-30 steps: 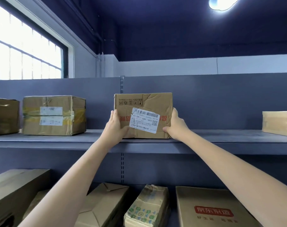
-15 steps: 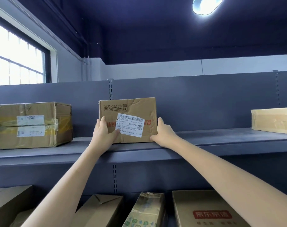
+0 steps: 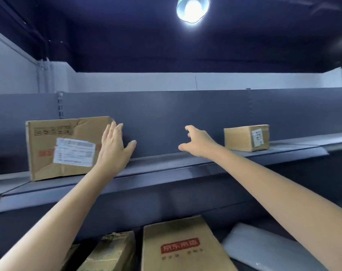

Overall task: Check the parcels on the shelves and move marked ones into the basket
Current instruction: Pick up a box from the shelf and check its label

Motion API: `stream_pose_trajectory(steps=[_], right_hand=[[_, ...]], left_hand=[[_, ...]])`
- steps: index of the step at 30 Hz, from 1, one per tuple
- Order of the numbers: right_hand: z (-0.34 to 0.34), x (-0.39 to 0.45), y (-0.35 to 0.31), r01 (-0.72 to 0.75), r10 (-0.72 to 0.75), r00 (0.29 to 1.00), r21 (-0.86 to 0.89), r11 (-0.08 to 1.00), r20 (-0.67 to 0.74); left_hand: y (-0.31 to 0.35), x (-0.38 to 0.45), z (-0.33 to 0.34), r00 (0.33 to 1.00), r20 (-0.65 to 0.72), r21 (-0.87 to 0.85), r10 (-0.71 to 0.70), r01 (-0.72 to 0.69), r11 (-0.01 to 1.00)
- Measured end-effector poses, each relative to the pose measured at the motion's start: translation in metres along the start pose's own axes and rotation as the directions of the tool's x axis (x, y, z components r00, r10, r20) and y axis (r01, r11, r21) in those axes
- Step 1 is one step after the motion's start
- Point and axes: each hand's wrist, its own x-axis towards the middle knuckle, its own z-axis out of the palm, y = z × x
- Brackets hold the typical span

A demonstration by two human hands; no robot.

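Reaching along the upper shelf [image 3: 166, 169], I show my left hand [image 3: 113, 147] flat and empty beside the labelled parcel [image 3: 66, 147] at left of frame, my right hand [image 3: 197, 142] spread, empty, toward the small parcel [image 3: 246, 137] at right; no basket visible, sorting apparently far from done.

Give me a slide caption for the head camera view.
Both open hands, left and right, hover between a labelled carton and a smaller box on the shelf.

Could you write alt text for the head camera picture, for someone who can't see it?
Two bare hands, left and right, reach open over a grey shelf, holding nothing. A labelled cardboard box stands at the left hand, a smaller box farther right, and more parcels lie below.
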Motion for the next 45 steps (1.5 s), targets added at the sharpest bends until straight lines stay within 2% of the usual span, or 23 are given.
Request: stream_pose_trajectory(steps=[3,13,16,19,21,23,26,28,32,35,38,45], right_hand=[[-0.035,-0.001,0.044,0.005,-0.006,0.999,-0.043,0.999,-0.04],[-0.152,0.01,0.202,-0.019,-0.019,0.972,-0.157,0.987,-0.235],[-0.163,0.017,0.24,-0.061,0.019,0.963,-0.146,0.987,-0.269],[-0.165,0.027,0.264,-0.143,0.122,0.969,-0.084,0.986,-0.216],[-0.162,0.035,0.27,-0.201,0.194,0.97,-0.029,0.979,-0.148],[-0.158,0.042,0.272,-0.23,0.229,0.97,-0.01,0.973,-0.088],[-0.145,0.049,0.266,-0.193,0.193,0.981,-0.009,0.981,-0.036],[-0.136,0.052,0.258,-0.16,0.164,0.985,0.059,0.985,-0.062],[-0.124,0.039,0.23,-0.06,0.095,0.972,0.165,0.984,-0.213],[-0.113,0.017,0.199,0.018,0.049,0.958,0.23,0.973,-0.281],[-0.097,-0.008,0.16,0.083,0.023,0.946,0.31,0.947,-0.323],[-0.043,-0.073,0.058,0.228,-0.063,0.911,0.37,0.9,-0.408]], left_hand=[[0.049,0.005,0.032,0.999,0.037,-0.017,0.019,-0.018,1.0],[0.199,0.022,0.163,0.983,0.182,-0.198,-0.01,0.046,0.979],[0.222,0.029,0.202,0.96,0.271,-0.208,-0.065,0.125,0.97],[0.238,0.033,0.234,0.89,0.43,-0.171,-0.149,0.243,0.955],[0.248,0.034,0.25,0.832,0.536,-0.173,-0.141,0.272,0.947],[0.254,0.034,0.26,0.8,0.584,-0.132,-0.137,0.261,0.956],[0.253,0.037,0.265,0.779,0.613,-0.112,-0.133,0.253,0.961],[0.246,0.039,0.264,0.782,0.616,-0.128,-0.093,0.216,0.968],[0.232,0.029,0.234,0.83,0.557,-0.183,0.001,0.122,0.976],[0.213,0.015,0.198,0.887,0.457,-0.282,0.062,0.078,0.956],[0.195,-0.008,0.153,0.93,0.328,-0.387,0.165,-0.027,0.922],[0.123,-0.063,0.062,0.968,0.13,-0.513,0.216,-0.121,0.85]])
